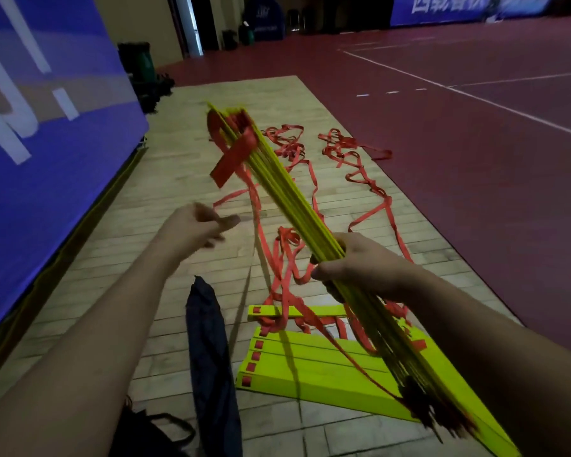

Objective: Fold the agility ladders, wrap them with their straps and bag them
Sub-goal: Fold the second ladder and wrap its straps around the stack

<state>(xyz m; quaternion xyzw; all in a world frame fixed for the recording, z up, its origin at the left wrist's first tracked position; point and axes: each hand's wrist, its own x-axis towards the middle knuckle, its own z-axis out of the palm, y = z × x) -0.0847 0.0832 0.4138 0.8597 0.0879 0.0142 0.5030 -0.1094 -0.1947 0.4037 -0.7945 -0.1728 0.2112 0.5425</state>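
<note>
R hand [360, 265]: fingers clenched round the rung bundle [287, 196] approx mid-length. The bundle is in the air, far end tilted up and away from you. Its near end is low, in front of the second ladder [310, 357], which lies stacked flat on the wooden floor [139, 291].

L hand [192, 229]: off the bundle, to its left. Fingers curled but motion-blurred; a thin red strap runs toward them, can't tell if it's pinched.

Wide red strap [234, 153] is looped at the bundle's far end, tail hanging free. Loose webbing [360, 166] lies tangled on the floor beyond. Dark bag [211, 341] lies just left of the stack.

Handling, est.:
- Rungs are prob. thin flat plastic: light, stiff lengthwise, smooth. Expect them to fan or slide under a one-point grip.
- Webbing is soft and snags easily.
- Hold mid-bundle w/ a full wrap.
- Take the strap by its free tail and keep tension while winding.
- Gather slack webbing first.
</note>
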